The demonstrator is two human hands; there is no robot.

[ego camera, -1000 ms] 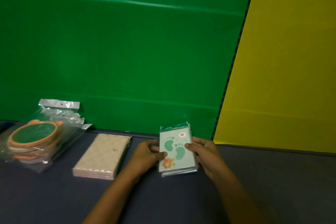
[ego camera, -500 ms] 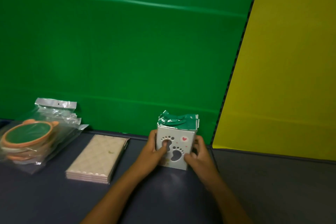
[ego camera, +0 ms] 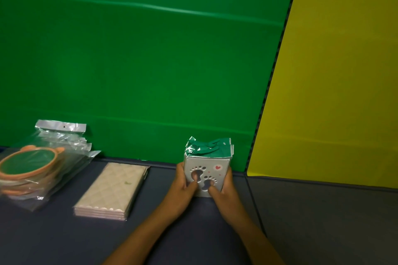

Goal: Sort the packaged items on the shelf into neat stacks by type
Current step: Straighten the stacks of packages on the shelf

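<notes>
A stack of white packets with footprint cut-outs and a pink heart (ego camera: 212, 169) stands on edge on the dark shelf (ego camera: 172, 232), green wrapper tops sticking up. My left hand (ego camera: 183, 187) grips its left side, thumb on the front. Gripping the right side is my right hand (ego camera: 224, 187), its thumb at the lower footprint. A neat stack of pale quilted-pattern packets (ego camera: 114, 191) lies flat to the left. Further left lies a pile of clear bags holding orange-rimmed round items (ego camera: 32, 168).
A green back wall (ego camera: 140, 60) rises right behind the packets. A yellow panel (ego camera: 333, 82) closes the right side, above a grey shelf section (ego camera: 333, 221).
The footprint packets went from lying tilted in my hands to standing upright on edge, nearer the green wall. Both hands keep hold of the stack's sides.
</notes>
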